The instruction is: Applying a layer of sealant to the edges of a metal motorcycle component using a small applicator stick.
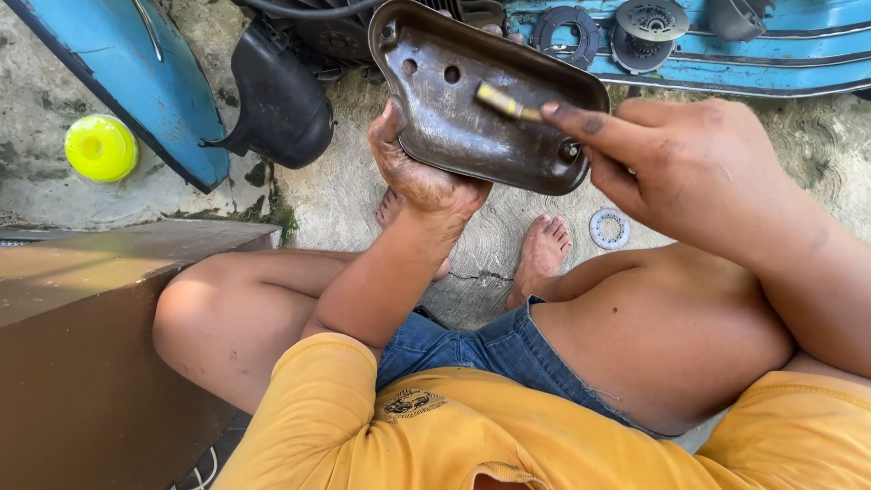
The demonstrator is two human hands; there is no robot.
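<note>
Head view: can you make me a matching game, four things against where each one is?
Things:
1. metal cover
2. brush
3. yellow cap
4. toothed ring

Places:
A. on the ground, far left
B. on the ground beside the right foot
C. held from below in the left hand
D. pinched in the right hand, tip against the cover

Pairs: 1-C, 2-D, 3-A, 4-B
</note>
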